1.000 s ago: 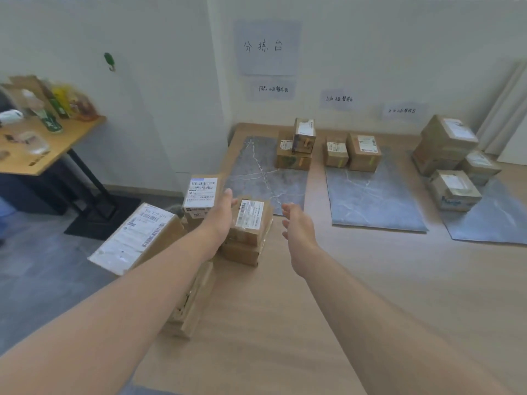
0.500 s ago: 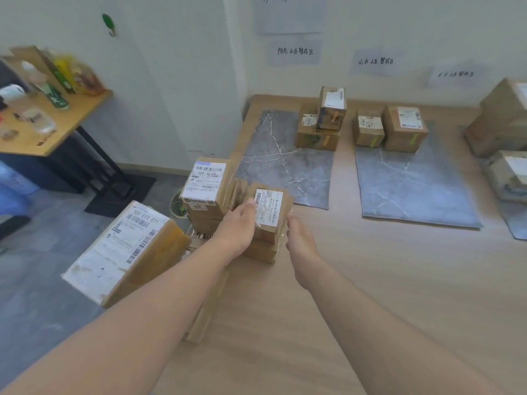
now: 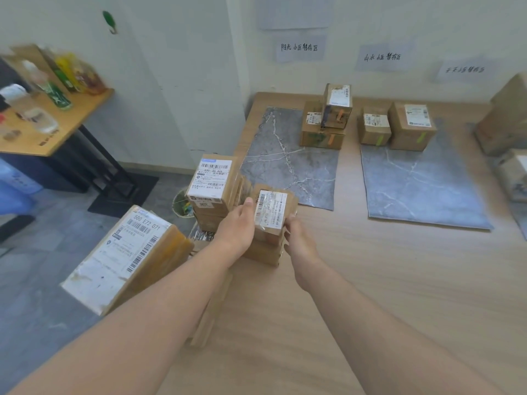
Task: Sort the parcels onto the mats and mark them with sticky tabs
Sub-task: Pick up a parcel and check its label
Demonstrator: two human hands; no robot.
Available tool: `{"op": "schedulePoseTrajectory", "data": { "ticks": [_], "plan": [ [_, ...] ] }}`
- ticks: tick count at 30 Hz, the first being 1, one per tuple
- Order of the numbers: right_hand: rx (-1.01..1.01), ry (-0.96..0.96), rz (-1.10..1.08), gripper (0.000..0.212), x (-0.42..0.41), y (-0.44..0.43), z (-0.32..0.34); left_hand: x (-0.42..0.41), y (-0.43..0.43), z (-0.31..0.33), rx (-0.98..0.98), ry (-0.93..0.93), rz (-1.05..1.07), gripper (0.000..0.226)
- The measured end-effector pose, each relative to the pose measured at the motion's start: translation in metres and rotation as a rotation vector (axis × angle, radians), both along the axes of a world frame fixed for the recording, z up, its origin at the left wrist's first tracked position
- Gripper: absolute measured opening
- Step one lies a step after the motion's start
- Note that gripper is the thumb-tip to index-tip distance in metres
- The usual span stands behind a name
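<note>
A small brown parcel [image 3: 271,212] with a white barcode label sits on top of a short stack at the table's left edge. My left hand [image 3: 238,228] grips its left side and my right hand [image 3: 298,238] grips its right side. Further back lie grey marble-pattern mats: the left mat [image 3: 285,172] carries two stacked parcels [image 3: 328,121] with orange tabs, the middle mat [image 3: 422,183] carries two parcels [image 3: 399,125] with green tabs. More parcels [image 3: 510,132] show at the right edge.
A tall labelled parcel [image 3: 212,183] and a large tilted parcel [image 3: 125,258] stand left of the stack, off the table edge. A small bin [image 3: 181,203] sits on the floor below. A side desk [image 3: 51,121] with bottles is at far left. Paper signs [image 3: 299,48] hang on the wall.
Both hands have closed in on the small top parcel from either side and now hold it. The view has tilted down and closer to the stack.
</note>
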State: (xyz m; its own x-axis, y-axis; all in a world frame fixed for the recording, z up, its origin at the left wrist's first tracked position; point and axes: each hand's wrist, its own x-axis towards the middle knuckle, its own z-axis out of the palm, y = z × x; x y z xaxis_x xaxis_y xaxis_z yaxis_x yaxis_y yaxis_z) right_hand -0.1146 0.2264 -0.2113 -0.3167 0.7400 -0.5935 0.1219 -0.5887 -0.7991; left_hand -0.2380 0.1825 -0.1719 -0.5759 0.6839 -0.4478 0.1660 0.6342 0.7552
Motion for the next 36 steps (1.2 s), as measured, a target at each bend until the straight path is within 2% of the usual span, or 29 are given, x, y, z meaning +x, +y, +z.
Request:
{"op": "schedulePoseTrajectory", "data": {
  "ticks": [7, 11, 14, 18, 21, 25, 27, 30, 36],
  "plan": [
    [0.006, -0.037, -0.040, 0.051, -0.002, -0.007, -0.002, 0.002, 0.000, 0.008, -0.004, -0.181, 0.127, 0.060],
    [0.013, -0.037, -0.087, 0.063, 0.007, -0.009, 0.011, 0.004, -0.003, 0.018, 0.027, -0.181, 0.133, 0.065],
    [0.049, -0.052, -0.119, 0.050, 0.017, -0.009, 0.041, 0.010, -0.003, 0.036, 0.084, -0.196, 0.128, 0.058],
    [0.142, -0.041, -0.188, 0.038, 0.030, -0.007, 0.081, 0.022, -0.006, 0.074, 0.206, -0.310, 0.181, 0.067],
    [0.234, -0.048, -0.245, 0.037, 0.039, -0.011, 0.110, 0.035, -0.015, 0.106, 0.300, -0.382, 0.162, 0.074],
    [0.370, -0.006, -0.318, 0.035, 0.053, -0.022, 0.155, 0.047, -0.025, 0.146, 0.433, -0.447, 0.102, 0.064],
    [0.416, 0.028, -0.348, 0.033, 0.060, -0.028, 0.182, 0.050, -0.031, 0.168, 0.497, -0.456, 0.086, 0.063],
    [0.494, 0.040, -0.378, 0.043, 0.069, -0.039, 0.221, 0.055, -0.040, 0.205, 0.573, -0.466, 0.086, 0.060],
    [0.620, 0.024, -0.448, 0.038, 0.086, -0.071, 0.282, 0.066, -0.066, 0.262, 0.679, -0.447, -0.014, 0.061]
  ]
}}
